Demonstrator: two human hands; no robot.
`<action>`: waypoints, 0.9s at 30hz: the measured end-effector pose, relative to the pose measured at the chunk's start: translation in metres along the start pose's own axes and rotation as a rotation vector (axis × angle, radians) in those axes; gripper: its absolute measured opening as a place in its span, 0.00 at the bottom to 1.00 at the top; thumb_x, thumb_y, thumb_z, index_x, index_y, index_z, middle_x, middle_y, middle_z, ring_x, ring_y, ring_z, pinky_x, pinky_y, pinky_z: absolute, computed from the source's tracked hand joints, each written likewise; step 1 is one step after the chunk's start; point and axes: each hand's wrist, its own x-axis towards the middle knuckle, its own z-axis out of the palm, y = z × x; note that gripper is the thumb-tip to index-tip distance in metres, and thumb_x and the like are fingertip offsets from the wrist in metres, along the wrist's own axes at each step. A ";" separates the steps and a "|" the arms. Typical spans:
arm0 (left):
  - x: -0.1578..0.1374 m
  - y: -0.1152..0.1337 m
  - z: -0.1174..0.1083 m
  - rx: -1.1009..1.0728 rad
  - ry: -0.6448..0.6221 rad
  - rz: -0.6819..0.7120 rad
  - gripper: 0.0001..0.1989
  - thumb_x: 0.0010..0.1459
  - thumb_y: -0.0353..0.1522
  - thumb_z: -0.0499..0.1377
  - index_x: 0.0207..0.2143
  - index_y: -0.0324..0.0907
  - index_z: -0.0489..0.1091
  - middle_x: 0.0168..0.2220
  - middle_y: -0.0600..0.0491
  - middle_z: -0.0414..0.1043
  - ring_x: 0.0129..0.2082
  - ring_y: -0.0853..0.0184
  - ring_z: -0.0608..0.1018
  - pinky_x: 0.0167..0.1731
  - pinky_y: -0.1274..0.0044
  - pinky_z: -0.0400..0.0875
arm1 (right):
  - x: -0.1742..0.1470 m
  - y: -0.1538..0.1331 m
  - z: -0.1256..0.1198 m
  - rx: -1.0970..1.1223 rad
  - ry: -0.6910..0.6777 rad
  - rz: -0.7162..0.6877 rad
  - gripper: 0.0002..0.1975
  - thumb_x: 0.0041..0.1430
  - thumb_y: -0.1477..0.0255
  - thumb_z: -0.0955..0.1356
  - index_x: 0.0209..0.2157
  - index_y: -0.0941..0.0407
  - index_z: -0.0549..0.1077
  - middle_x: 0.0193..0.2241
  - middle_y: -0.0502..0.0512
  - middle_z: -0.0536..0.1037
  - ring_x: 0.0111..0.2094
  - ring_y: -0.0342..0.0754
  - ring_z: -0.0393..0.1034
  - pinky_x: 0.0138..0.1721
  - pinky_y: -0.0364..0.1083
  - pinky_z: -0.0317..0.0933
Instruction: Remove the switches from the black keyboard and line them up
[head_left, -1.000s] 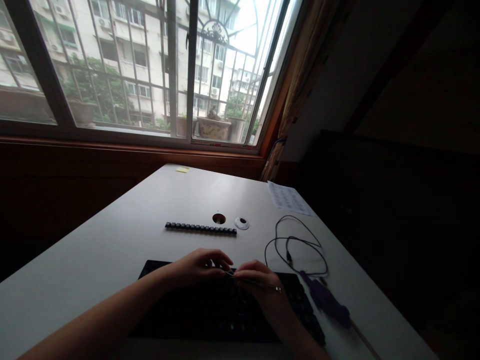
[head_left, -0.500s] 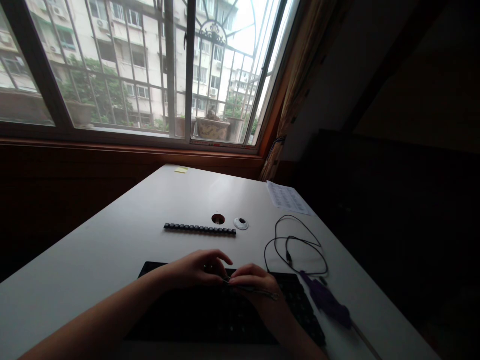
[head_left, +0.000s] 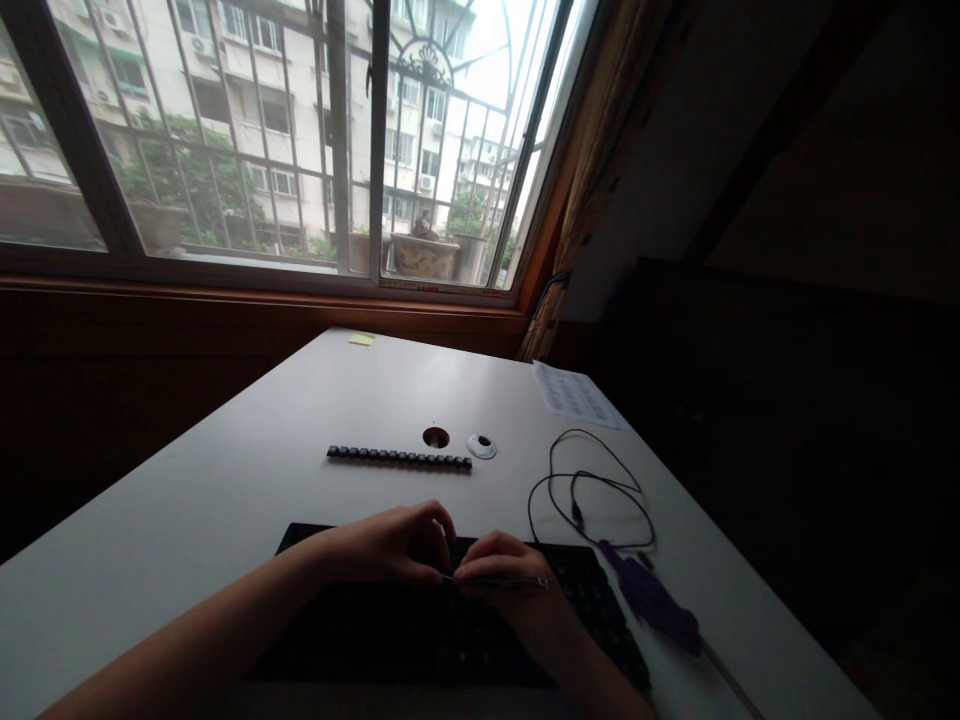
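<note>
A black keyboard (head_left: 360,620) lies along the near side of the desk, under both hands. My right hand (head_left: 506,570) pinches a thin metal tool (head_left: 517,582), whose shiny far end sticks out to the right over the knuckles. The tool's tip points left, between the hands. Close beside that tip is my left hand (head_left: 405,545), its thumb stretched out and its index finger arched above, with a gap between them. Whether the thumb touches the tip is hard to see. Small black keycaps (head_left: 401,457) stand in a straight row beyond the keyboard.
Behind the keycaps are a round cable hole (head_left: 436,438) and its white ring cover (head_left: 481,446). A black cable (head_left: 551,470) loops at the right, near a purple cloth-like brush head (head_left: 660,605) on a pale handle. Printed paper (head_left: 574,392) and a yellow note (head_left: 362,339) lie farther back.
My left index finger has curled downward and back toward the thumb. The metal tool has tilted flatter, its right end raised slightly, as my right hand shifted a little.
</note>
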 end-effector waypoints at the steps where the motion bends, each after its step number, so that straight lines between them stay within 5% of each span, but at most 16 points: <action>1: 0.000 0.000 0.000 0.015 0.001 0.003 0.21 0.57 0.31 0.65 0.51 0.43 0.65 0.43 0.49 0.77 0.41 0.63 0.77 0.39 0.73 0.69 | 0.000 0.000 0.000 -0.001 -0.003 0.002 0.04 0.53 0.69 0.76 0.33 0.50 0.83 0.34 0.52 0.77 0.35 0.46 0.74 0.35 0.43 0.68; 12: 0.001 -0.005 0.003 0.128 0.033 0.034 0.19 0.55 0.28 0.66 0.48 0.43 0.65 0.42 0.50 0.76 0.38 0.64 0.76 0.35 0.75 0.69 | 0.000 0.000 -0.002 -0.001 0.055 -0.035 0.02 0.57 0.70 0.73 0.34 0.51 0.81 0.34 0.52 0.77 0.36 0.47 0.73 0.37 0.44 0.68; 18: 0.001 -0.008 -0.001 -0.037 0.080 0.022 0.14 0.59 0.31 0.63 0.45 0.42 0.64 0.43 0.49 0.75 0.40 0.65 0.75 0.39 0.73 0.69 | -0.001 -0.005 -0.007 0.030 0.202 -0.038 0.04 0.62 0.70 0.68 0.34 0.54 0.76 0.35 0.53 0.76 0.39 0.49 0.72 0.43 0.46 0.65; 27: 0.007 -0.026 -0.004 -0.275 0.167 0.029 0.16 0.59 0.37 0.65 0.41 0.40 0.62 0.45 0.45 0.76 0.43 0.62 0.76 0.43 0.70 0.68 | -0.006 -0.001 -0.007 -0.053 0.304 0.051 0.06 0.62 0.70 0.63 0.34 0.54 0.71 0.28 0.50 0.71 0.33 0.47 0.66 0.36 0.44 0.60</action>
